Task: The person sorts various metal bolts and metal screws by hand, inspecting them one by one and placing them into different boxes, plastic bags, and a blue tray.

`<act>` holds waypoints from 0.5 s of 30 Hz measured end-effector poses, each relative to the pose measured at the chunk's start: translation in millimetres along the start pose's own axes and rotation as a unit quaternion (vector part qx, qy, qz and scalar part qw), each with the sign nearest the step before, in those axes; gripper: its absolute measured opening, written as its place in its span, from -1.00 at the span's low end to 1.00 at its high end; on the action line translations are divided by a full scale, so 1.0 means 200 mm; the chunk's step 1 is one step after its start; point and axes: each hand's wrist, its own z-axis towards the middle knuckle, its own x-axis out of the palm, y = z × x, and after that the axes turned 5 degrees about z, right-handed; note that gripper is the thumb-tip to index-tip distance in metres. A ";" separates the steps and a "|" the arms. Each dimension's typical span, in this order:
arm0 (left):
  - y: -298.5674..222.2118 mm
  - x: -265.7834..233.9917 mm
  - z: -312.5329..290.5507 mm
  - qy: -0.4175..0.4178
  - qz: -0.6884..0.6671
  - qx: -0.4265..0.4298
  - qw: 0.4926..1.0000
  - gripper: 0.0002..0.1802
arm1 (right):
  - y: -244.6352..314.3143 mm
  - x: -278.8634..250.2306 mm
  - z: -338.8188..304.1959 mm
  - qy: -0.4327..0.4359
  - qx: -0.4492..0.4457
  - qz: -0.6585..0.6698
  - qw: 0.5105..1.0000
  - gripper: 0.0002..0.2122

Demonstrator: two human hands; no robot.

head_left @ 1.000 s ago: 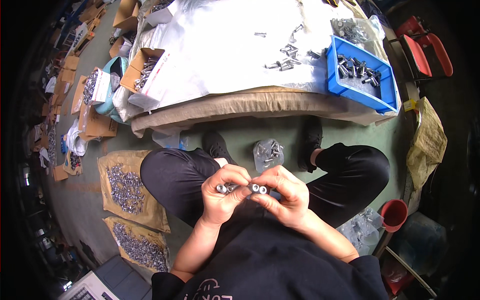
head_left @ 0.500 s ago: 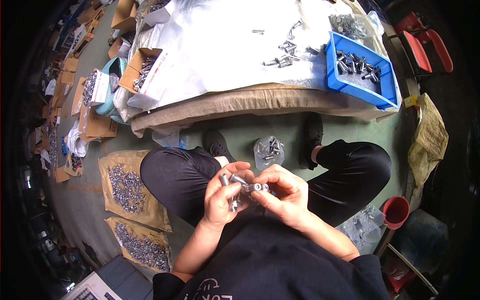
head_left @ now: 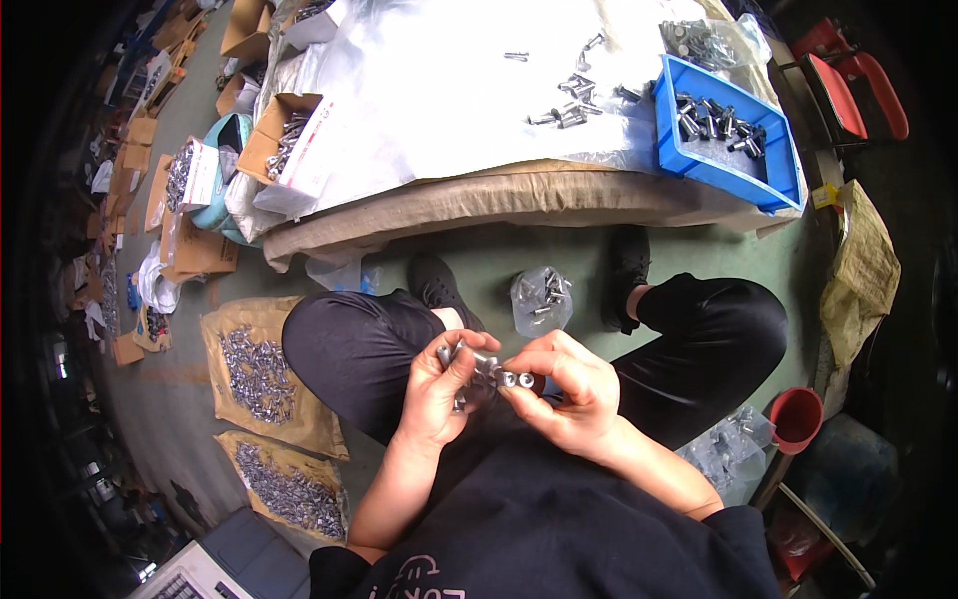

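Here, the right hand point(head_left: 579, 399) pinches two short, round-ended silver metal cylinders point(head_left: 517, 379) between thumb and fingers, while the left hand point(head_left: 429, 399) curls around several slim silver metal rods point(head_left: 444, 355). Beyond them, a clear plastic bag point(head_left: 526, 317) of metal parts point(head_left: 552, 290) sits on the green floor point(head_left: 499, 250). On the white-covered worktop point(head_left: 429, 110), a blue rectangular plastic bin point(head_left: 714, 178) stands at the near right corner, loose grey metal bolts point(head_left: 572, 116) lie left of it, and a brown cardboard box point(head_left: 261, 145) stands by the left edge.
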 end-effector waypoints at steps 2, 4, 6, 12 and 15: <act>0.01 -0.02 -0.01 -0.002 0.012 0.002 1.000 -0.75 | 0.00 0.01 0.00 -0.001 -0.012 -0.023 1.000 -0.83; 0.00 -0.03 -0.01 -0.004 0.024 0.003 1.000 -0.74 | -0.01 0.01 0.00 -0.003 -0.024 -0.047 0.999 -0.82; -0.02 -0.01 -0.02 -0.014 0.030 -0.037 0.999 -0.70 | -0.01 0.01 0.00 -0.008 -0.036 -0.068 0.997 -0.82; -0.02 0.01 -0.02 0.002 0.050 -0.066 0.997 -0.58 | -0.04 0.00 -0.01 -0.007 -0.029 -0.081 0.996 -0.82; -0.01 0.02 -0.03 0.010 0.042 -0.085 0.995 -0.55 | -0.04 0.00 -0.01 -0.005 -0.001 -0.076 0.997 -0.81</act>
